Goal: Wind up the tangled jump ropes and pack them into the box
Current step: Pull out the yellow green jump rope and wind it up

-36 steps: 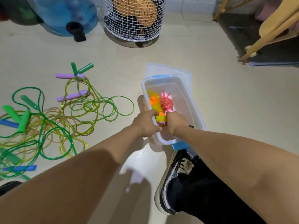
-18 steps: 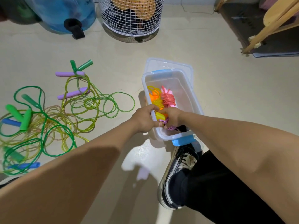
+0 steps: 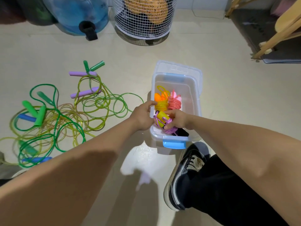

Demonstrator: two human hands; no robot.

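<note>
A clear plastic box [image 3: 197,101] with blue latches stands on the floor on top of its lid [image 3: 179,67]. Inside lie a wound yellow rope [image 3: 162,104] with orange handles and a wound pink rope [image 3: 174,103]. At the near end of the box, my right hand [image 3: 178,119] grips a wound purple rope [image 3: 161,121] with a yellow handle. My left hand [image 3: 143,116] reaches over the left rim. Its index finger stretches toward the yellow coil while its other fingers curl at the purple bundle. A tangle of green and yellow ropes [image 3: 65,116] lies on the floor to the left.
A white wire basket [image 3: 143,22] and a blue water jug [image 3: 84,15] stand at the back. Wooden chair legs [image 3: 276,35] and a dark mat [image 3: 260,30] are at the back right. My black shoe [image 3: 185,173] sits just before the box.
Both hands have lowered the purple bundle deeper into the near end of the box. My left index finger has lifted off it and straightened.
</note>
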